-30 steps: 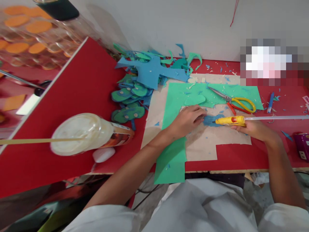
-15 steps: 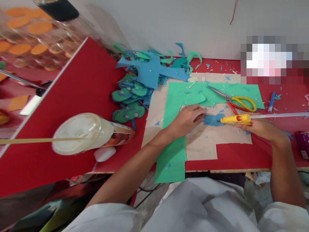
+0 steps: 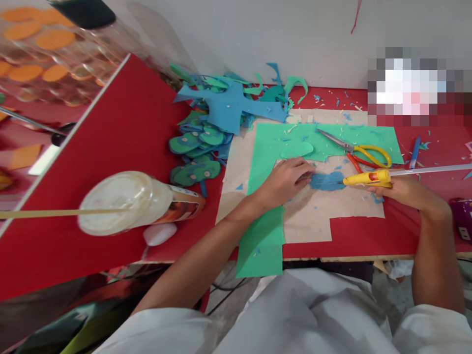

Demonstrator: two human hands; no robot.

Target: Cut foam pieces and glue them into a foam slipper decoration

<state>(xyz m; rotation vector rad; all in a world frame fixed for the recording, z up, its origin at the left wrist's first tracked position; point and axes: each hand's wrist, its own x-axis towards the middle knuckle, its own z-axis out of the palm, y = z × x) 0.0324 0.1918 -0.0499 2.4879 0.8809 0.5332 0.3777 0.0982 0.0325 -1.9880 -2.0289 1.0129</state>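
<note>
My right hand (image 3: 400, 191) is wrapped round a yellow hot glue gun (image 3: 368, 178) with a long clear glue stick (image 3: 435, 170) in its back. The nozzle points left, at the right end of a blue cutout (image 3: 328, 181) lying on the pale sheet. At the cutout's left end, my left hand (image 3: 287, 179) has its fingers closed on the edge. A green rounded cutout (image 3: 298, 149) lies just above that hand. Scissors (image 3: 352, 149) with yellow and red handles rest beyond the glue gun on a green sheet (image 3: 273, 140).
Blue and green scraps (image 3: 228, 105) and stacked green-and-blue cutouts (image 3: 195, 169) sit at the left back. A lidded plastic cup (image 3: 121, 204) with a straw stands at the left. A blue pen (image 3: 415, 152) lies right; a purple object (image 3: 460, 219) is at the far right edge.
The glue gun and my right hand have shifted right along the blue cutout, so more of its right end shows. My left hand stays at the left end.
</note>
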